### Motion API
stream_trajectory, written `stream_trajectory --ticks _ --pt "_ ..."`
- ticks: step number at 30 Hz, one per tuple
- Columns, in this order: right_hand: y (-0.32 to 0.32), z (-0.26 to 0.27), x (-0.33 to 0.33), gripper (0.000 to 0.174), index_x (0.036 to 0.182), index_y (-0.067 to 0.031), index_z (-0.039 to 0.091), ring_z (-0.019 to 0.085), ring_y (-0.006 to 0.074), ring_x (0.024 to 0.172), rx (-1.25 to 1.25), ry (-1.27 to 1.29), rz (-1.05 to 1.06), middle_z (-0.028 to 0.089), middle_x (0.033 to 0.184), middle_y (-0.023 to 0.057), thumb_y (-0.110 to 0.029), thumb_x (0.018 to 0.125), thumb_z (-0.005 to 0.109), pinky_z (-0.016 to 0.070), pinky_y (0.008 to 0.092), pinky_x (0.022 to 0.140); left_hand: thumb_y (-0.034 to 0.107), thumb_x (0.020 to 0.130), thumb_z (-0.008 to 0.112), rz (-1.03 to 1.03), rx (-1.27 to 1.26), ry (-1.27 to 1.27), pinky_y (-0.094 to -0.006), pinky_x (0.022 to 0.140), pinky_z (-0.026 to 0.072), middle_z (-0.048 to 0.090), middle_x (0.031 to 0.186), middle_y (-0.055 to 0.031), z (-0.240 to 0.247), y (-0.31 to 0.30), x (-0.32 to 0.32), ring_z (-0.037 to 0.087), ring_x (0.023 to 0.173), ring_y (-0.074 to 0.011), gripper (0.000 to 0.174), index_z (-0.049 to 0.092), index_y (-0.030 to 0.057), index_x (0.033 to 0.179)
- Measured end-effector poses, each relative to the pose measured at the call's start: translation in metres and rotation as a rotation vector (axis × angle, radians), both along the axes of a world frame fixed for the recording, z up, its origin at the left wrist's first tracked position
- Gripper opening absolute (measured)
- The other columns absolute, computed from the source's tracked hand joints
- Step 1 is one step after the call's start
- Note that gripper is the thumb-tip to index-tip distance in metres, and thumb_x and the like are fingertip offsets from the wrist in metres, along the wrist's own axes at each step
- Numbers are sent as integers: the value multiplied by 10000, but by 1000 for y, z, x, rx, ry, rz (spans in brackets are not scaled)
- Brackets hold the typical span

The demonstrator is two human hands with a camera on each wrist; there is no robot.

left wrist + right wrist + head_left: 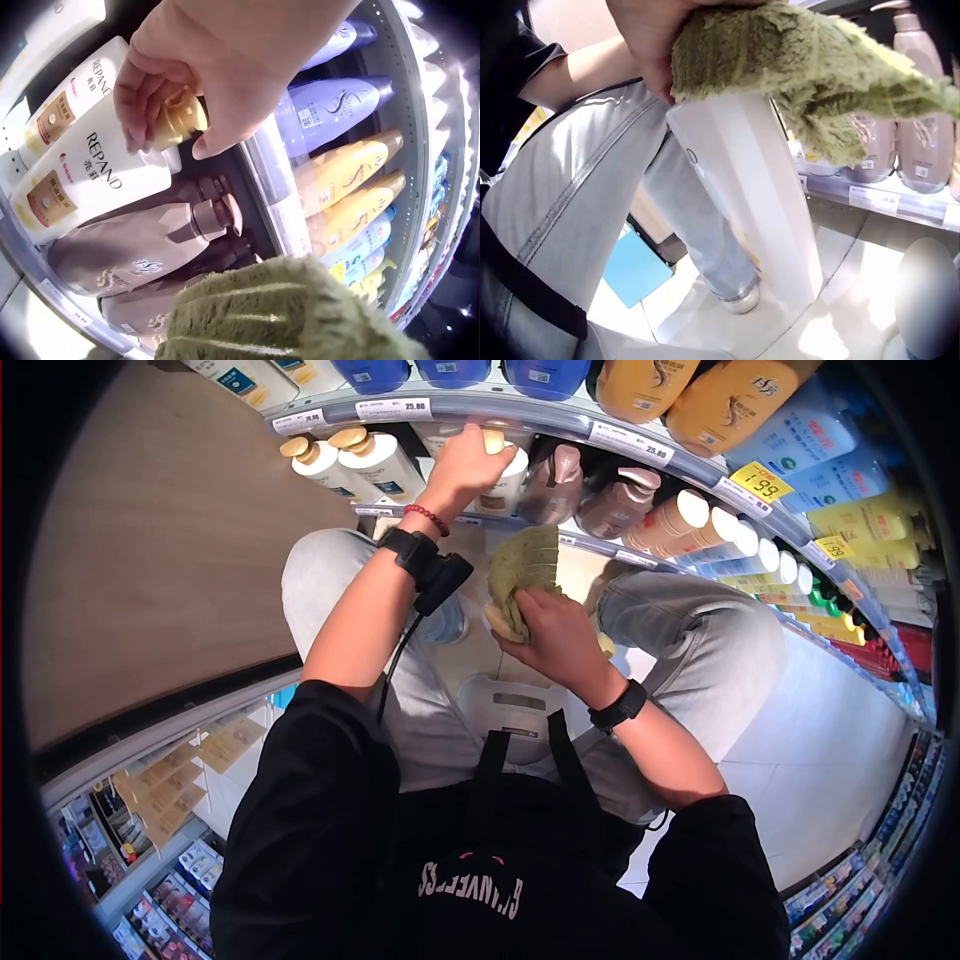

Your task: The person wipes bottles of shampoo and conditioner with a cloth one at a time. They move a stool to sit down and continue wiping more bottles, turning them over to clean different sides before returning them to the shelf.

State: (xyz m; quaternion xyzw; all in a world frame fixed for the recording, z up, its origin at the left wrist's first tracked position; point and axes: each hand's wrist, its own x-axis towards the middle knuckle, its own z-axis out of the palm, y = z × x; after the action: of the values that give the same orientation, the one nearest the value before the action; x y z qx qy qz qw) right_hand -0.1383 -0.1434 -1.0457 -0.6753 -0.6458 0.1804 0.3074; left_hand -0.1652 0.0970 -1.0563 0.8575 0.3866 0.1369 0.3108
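On the lower shelf, my left hand (470,468) curls its fingers and thumb round the gold pump head (180,120) of a white REPAND bottle (105,169). That bottle stands among others of its kind, beside mauve pump bottles (131,247). My right hand (560,635), lower and between the knees, grips a fluffy green cloth (525,565). In the right wrist view the cloth lies over the top of a second white bottle (742,172), held upright with a slight tilt above the floor. The cloth and hand hide this bottle's top.
More white bottles with gold pumps (380,468) stand left of my left hand. The upper shelf edge (520,418) carries price labels, with blue and orange bottles (650,385) above it. A white stool (505,705) lies between the legs, and a blue panel (636,268) stands on the floor.
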Motion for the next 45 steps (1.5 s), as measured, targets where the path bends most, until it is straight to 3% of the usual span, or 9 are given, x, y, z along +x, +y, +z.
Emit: stream_trajectory --ticks 6,9,13,16,19,23,32,38,45 --pt "7 12 7 336 852 -5 543 593 327 701 -8 48 -67 584 768 141 -237 687 721 475 387 619 431 810 542 -83 -90 -37 -431 747 469 609 813 -301 -2 -2 -17 604 822 -421 621 453 -110 1103" --pt "14 18 6 333 854 -4 546 599 328 695 17 60 -79 589 772 143 -233 687 721 479 380 614 385 846 552 -119 -47 42 -324 560 450 583 620 -147 21 -10 -40 582 566 -209 530 456 9 1207" --pt "27 21 6 332 837 -10 544 599 330 710 49 110 -115 594 770 145 -240 675 720 475 391 623 238 860 573 -159 42 -51 -280 525 406 501 565 -68 60 -29 -66 466 521 -147 218 583 21 875" --pt "37 23 7 331 812 -10 541 598 341 728 55 143 -142 601 783 153 -244 657 717 472 416 645 170 808 634 -354 -233 -93 -271 550 403 480 600 -44 72 -37 -84 443 558 -136 178 532 25 802" --pt "42 23 7 360 828 -2 547 600 348 751 65 171 -159 605 801 165 -246 642 734 475 419 664 196 700 732 -542 -188 -50 -339 577 422 501 652 -100 92 -66 -84 475 589 -254 316 502 -3 789" --pt "49 18 7 389 850 8 553 599 359 774 101 201 -169 603 814 178 -245 625 745 478 424 673 224 610 800 -520 -10 -45 -360 713 443 513 810 -124 84 -78 -90 527 795 -297 477 481 14 896" --pt "55 15 -1 371 818 13 528 589 365 768 143 154 -88 590 811 183 -231 625 730 479 426 670 336 568 825 -422 -113 139 -366 703 487 619 828 -207 89 -72 -96 609 762 -347 620 526 -46 955" --pt "55 8 -1 392 850 16 529 590 369 776 196 272 -100 594 818 191 -239 641 741 473 418 667 378 510 841 -395 -175 236 -349 715 483 624 845 -195 84 -61 -87 621 793 -290 661 567 -49 933" --pt "55 14 -5 434 902 44 541 602 373 805 99 371 -234 615 823 216 -245 662 759 476 407 694 155 650 772 -293 -320 88 -231 441 390 578 552 -19 72 -63 -88 516 461 -71 506 538 26 1080"
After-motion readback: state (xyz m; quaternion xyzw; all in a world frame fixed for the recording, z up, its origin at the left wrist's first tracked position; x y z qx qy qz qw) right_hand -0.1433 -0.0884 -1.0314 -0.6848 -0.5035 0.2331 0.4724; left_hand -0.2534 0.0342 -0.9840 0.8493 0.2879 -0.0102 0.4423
